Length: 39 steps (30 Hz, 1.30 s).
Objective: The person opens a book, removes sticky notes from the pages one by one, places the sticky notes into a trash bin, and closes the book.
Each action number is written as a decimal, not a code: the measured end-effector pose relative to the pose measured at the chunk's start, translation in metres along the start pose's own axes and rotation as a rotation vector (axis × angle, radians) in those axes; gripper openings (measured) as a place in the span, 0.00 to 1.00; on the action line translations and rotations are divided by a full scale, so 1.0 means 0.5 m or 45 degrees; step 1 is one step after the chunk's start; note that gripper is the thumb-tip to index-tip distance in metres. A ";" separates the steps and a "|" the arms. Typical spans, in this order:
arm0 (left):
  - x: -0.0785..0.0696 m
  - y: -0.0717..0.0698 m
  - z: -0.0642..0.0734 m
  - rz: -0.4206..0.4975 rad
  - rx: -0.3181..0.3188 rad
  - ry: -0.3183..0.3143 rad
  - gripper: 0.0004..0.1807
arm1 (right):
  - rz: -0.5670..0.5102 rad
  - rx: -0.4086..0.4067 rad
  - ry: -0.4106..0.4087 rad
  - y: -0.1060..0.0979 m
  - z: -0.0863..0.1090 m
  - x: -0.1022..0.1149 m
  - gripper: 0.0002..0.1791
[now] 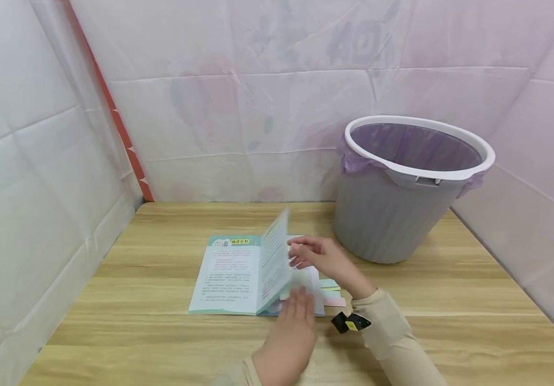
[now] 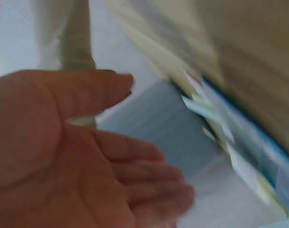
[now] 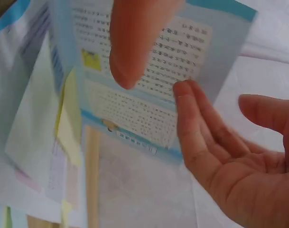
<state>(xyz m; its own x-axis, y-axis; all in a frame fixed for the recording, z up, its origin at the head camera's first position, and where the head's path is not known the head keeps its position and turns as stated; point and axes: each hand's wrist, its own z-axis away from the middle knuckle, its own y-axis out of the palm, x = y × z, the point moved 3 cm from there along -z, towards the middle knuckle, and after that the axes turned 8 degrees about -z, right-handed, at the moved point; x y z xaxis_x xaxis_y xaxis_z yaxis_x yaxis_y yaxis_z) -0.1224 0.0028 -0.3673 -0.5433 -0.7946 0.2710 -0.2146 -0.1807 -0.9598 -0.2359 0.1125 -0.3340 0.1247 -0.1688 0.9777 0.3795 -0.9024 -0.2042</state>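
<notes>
An open booklet (image 1: pixel 230 276) with green-edged printed pages lies mid-table, one page (image 1: pixel 275 257) standing upright between its halves. Coloured sticky tabs (image 1: pixel 333 292) stick out at the right edge. At the right of the raised page is my right hand (image 1: pixel 322 262), thumb apart from its fingers; in the right wrist view the fingertips (image 3: pixel 182 90) overlap the printed page (image 3: pixel 153 99), and contact is unclear. My left hand (image 1: pixel 292 332), blurred, is over the booklet's lower right edge. In the left wrist view its fingers extend loosely, palm visible, holding nothing.
A grey bin (image 1: pixel 383 214) with a white rim and purple liner stands at the right rear of the wooden table (image 1: pixel 127 332). Pale sheeting (image 1: pixel 199 123) hangs behind and on both sides. A black wrist camera (image 1: pixel 351 323) sits on the right forearm.
</notes>
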 end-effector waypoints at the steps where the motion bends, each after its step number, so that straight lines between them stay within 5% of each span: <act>1: 0.006 0.004 -0.003 -0.014 0.019 -0.080 0.26 | 0.024 0.032 -0.051 0.002 0.002 0.005 0.20; 5: 0.036 0.010 -0.011 -0.043 0.011 -0.283 0.22 | 0.450 0.063 -0.097 0.009 0.011 0.002 0.16; 8: 0.056 0.015 -0.012 -0.058 0.034 -0.334 0.22 | 0.792 0.105 0.059 0.020 0.017 -0.022 0.23; 11: 0.071 0.020 -0.014 -0.081 0.089 -0.342 0.22 | 0.939 0.174 0.224 0.034 0.019 -0.048 0.30; 17: 0.089 0.039 -0.021 -0.103 0.201 -0.361 0.22 | 1.013 0.192 0.289 0.041 0.014 -0.068 0.28; 26: 0.109 0.060 -0.029 -0.054 0.145 -0.350 0.12 | 0.998 0.198 0.274 0.045 0.017 -0.060 0.26; 32: 0.118 0.069 -0.034 0.118 0.199 -0.343 0.04 | 1.051 0.176 0.197 0.066 0.021 -0.058 0.26; 39: 0.123 0.065 -0.035 0.145 0.157 -0.326 0.06 | 1.150 0.139 0.077 0.083 0.022 -0.046 0.19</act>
<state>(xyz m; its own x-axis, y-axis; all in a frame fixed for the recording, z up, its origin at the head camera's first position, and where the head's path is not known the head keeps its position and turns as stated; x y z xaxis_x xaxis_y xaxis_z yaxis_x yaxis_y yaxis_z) -0.1770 -0.0417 -0.3806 -0.3325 -0.9313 0.1488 -0.0551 -0.1383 -0.9889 -0.2130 0.0832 -0.3654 0.3696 -0.8164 0.4437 0.2459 -0.3745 -0.8940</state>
